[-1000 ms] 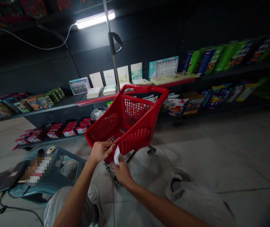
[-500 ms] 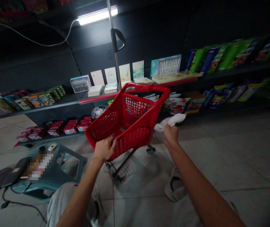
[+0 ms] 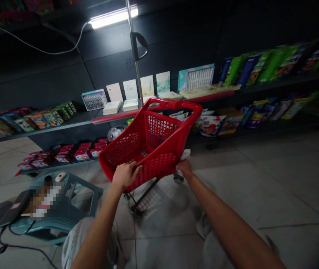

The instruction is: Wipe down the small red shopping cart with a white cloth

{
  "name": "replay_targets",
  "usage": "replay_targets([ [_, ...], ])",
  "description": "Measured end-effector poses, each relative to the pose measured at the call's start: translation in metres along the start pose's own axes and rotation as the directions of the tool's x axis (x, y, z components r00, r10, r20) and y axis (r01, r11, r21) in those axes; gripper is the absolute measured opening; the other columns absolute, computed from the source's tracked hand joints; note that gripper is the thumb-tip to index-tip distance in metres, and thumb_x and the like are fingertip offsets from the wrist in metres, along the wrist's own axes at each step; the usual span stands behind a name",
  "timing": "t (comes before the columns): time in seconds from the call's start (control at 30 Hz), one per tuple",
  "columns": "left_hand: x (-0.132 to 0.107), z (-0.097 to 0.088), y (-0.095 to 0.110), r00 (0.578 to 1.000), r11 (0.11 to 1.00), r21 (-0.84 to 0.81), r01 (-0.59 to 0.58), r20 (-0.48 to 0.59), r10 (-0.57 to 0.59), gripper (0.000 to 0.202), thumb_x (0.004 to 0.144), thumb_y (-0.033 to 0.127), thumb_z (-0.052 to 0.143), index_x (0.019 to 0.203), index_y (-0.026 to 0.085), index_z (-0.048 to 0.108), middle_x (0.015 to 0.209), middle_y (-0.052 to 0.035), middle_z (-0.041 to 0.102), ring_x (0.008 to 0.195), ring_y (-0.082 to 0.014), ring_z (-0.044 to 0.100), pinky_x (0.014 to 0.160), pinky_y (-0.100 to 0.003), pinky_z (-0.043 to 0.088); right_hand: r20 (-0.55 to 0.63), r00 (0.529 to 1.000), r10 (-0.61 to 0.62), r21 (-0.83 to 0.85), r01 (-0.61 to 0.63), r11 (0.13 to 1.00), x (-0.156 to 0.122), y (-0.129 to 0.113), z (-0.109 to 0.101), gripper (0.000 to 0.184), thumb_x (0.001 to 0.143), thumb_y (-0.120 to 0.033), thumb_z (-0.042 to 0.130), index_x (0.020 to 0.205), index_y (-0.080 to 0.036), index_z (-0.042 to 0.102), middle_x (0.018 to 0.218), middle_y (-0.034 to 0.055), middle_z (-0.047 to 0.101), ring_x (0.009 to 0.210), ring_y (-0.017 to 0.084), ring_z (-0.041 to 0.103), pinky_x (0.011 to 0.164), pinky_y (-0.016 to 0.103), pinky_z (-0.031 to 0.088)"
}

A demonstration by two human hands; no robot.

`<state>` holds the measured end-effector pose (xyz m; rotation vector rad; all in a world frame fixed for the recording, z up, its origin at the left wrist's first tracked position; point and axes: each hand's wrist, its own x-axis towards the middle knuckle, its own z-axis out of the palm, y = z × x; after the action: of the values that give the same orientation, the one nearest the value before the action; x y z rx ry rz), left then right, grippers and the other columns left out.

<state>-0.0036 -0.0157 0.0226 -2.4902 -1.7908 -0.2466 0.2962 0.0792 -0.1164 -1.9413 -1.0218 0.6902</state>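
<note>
A red plastic shopping cart (image 3: pixel 156 166) with perforated walls stands tilted across my view on small wheels, and no goods show inside its basket. My left hand (image 3: pixel 125 175) grips the cart's near rim, thumb over the outer side. Low at the cart's right end, below the handle, my right hand (image 3: pixel 184 166) is closed around a white cloth (image 3: pixel 186 153). The cloth is bunched against the red side wall; my fingers and the cart hide part of it.
Dark shelves behind the cart hold books (image 3: pixel 130 89), boxed pens (image 3: pixel 197 77) and colourful snack bags (image 3: pixel 212 124). A blue-grey plastic stool (image 3: pixel 92 188) bearing several items stands at lower left, a black cable (image 3: pixel 30 248) trailing from it. A lamp tube (image 3: pixel 114 18) shines above.
My right hand has moved left and down with the white cloth, from beside the cart to against its side wall. The left hand stays on the rim.
</note>
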Motion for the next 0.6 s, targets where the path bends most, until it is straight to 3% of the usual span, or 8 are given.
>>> replay_targets([
  [0.13,-0.002,-0.001,-0.018,1.000,1.000,0.018,0.013,0.000,-0.013,0.051,0.105,0.057,0.032,0.092,0.026,0.071,0.080,-0.0084,0.075,0.079,-0.0250,0.071,0.068,-0.031,0.038,-0.056,0.996,-0.070,0.009,0.070,0.997,0.007,-0.029,-0.016,0.039,0.081,-0.014,0.048,0.109,-0.007,0.075,0.103,0.0219,0.075,0.100,0.030,0.071,0.083,0.033,0.051],
  [0.27,-0.004,-0.002,-0.029,1.000,0.999,0.030,0.024,-0.006,-0.024,0.045,0.105,0.052,0.036,0.091,0.026,0.070,0.081,-0.0070,0.076,0.079,-0.0242,0.071,0.067,-0.031,0.036,-0.176,0.941,-0.288,0.023,0.296,0.955,0.005,-0.063,-0.044,0.045,0.088,-0.020,0.044,0.123,-0.010,0.069,0.113,0.0202,0.074,0.108,0.029,0.068,0.093,0.033,0.049],
  [0.4,-0.005,-0.003,-0.031,1.000,0.999,0.029,0.024,0.008,-0.025,0.038,0.103,0.045,0.040,0.091,0.026,0.070,0.083,-0.0061,0.076,0.080,-0.0235,0.071,0.067,-0.031,0.035,-0.151,0.914,-0.376,0.035,0.385,0.922,-0.017,-0.065,-0.043,0.047,0.089,-0.018,0.042,0.128,-0.009,0.067,0.117,0.0207,0.073,0.112,0.030,0.066,0.099,0.034,0.047],
  [0.5,-0.006,-0.004,-0.031,1.000,0.999,0.030,0.023,0.004,-0.023,0.039,0.103,0.045,0.039,0.089,0.026,0.070,0.083,-0.0064,0.076,0.081,-0.0235,0.071,0.067,-0.031,0.035,-0.047,0.974,-0.221,0.056,0.223,0.973,-0.030,-0.045,-0.019,0.051,0.088,-0.013,0.042,0.135,-0.011,0.061,0.130,0.0197,0.068,0.124,0.030,0.061,0.107,0.035,0.043],
  [0.6,-0.007,-0.005,-0.032,1.000,1.000,0.017,0.003,0.001,-0.003,0.040,0.104,0.045,0.038,0.088,0.025,0.069,0.081,-0.0063,0.076,0.080,-0.0232,0.071,0.066,-0.031,0.034,0.085,0.996,0.014,0.055,-0.018,0.998,-0.035,-0.015,0.007,0.037,0.083,-0.012,0.050,0.114,-0.010,0.070,0.115,0.0206,0.072,0.115,0.032,0.066,0.100,0.036,0.047],
])
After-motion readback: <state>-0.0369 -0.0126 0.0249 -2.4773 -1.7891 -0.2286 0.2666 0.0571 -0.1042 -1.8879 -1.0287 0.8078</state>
